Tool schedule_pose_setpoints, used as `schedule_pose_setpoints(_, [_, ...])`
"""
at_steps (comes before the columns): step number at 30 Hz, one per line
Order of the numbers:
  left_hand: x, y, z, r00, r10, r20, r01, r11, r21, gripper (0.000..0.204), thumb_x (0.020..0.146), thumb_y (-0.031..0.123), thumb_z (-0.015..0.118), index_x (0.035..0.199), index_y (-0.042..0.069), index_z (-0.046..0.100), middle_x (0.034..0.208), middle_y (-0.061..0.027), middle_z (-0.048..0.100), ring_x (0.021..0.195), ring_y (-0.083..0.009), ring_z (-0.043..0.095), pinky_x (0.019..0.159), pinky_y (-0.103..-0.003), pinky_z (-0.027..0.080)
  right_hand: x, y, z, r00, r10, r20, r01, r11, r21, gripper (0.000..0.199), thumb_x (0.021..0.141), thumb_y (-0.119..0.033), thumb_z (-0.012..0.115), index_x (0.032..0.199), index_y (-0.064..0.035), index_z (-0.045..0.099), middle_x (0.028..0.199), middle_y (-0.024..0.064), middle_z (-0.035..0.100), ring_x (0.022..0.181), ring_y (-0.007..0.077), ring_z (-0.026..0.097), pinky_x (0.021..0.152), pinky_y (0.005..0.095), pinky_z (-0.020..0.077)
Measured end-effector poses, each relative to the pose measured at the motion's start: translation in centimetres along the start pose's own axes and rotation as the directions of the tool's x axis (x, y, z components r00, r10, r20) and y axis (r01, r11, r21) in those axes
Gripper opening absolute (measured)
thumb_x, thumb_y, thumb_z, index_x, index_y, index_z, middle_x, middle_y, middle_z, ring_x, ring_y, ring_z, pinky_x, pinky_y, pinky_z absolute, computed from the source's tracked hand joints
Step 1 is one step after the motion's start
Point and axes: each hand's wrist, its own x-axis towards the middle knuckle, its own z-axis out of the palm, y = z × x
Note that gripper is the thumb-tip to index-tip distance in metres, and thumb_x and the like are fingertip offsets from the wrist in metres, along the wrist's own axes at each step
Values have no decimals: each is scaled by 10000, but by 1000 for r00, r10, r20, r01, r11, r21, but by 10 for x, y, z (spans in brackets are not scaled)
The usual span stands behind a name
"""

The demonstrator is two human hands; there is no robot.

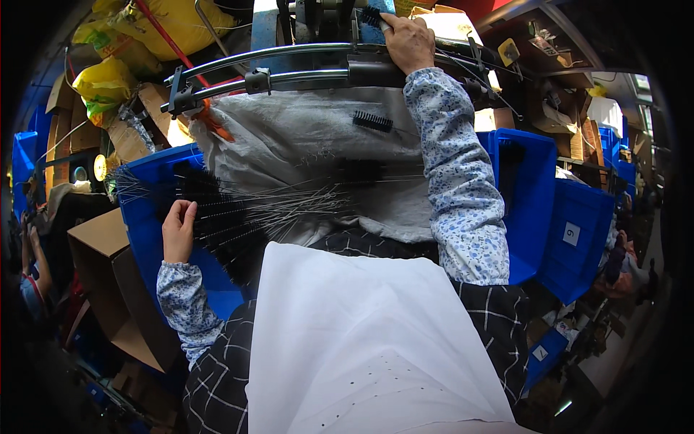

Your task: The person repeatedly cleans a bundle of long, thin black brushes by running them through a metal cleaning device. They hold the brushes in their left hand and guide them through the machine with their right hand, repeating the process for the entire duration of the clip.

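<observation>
My right hand (410,45) reaches forward to the machine (307,18), its fingers closed around a small black twisted-wire brush (370,16) whose bristles poke out left of the fingertips. My left hand (178,230) is at the left, thumb and fingers pinched against the bristle end of a black brush in a large bundle (235,217). The bundle lies over my lap, its bare wire stems (311,202) pointing right. One more black brush (372,121) rests alone on the grey cloth (289,130) beneath the machine's rails.
Curved metal rails (289,58) cross in front of me. Blue bins stand at my left (144,217) and right (524,202). An open cardboard box (119,282) sits at far left, below yellow sacks (105,83). Other people show at both edges.
</observation>
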Motion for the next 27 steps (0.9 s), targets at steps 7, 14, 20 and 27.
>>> schedule_pose_setpoints(7, [8,-2,-4,935,39,-354,-126,966,-226,207,875,214,417,822,21,468,680,20,407,627,-56,350,566,-179,310,13,-16,-20,982,109,155,-118,992,49,333,754,-109,388,1022,-208,558,1051,42,504,1115,275,300,878,505,244])
schedule_pose_setpoints(14, [34,19,-45,769,98,-632,-421,822,-384,219,881,210,395,901,7,475,815,-22,483,762,-92,442,743,-197,348,12,-13,-24,997,27,69,-30,999,44,345,759,-142,415,1088,-195,504,1034,61,508,1072,244,366,840,516,293])
schedule_pose_setpoints(20, [34,17,-97,344,469,-814,-389,860,331,253,818,123,490,1016,-35,491,972,-128,529,919,-208,508,805,-291,414,-14,20,-13,982,185,-40,-187,980,-70,417,716,-266,531,1107,-127,492,987,93,555,939,256,484,798,434,339])
schedule_pose_setpoints(27, [31,18,-94,271,753,-599,-56,634,771,305,755,127,584,1000,-45,526,966,-156,564,955,-277,518,815,-353,426,-8,2,-2,981,193,-2,-192,976,98,400,704,-226,537,1082,-96,517,1008,100,550,939,265,506,789,458,370])
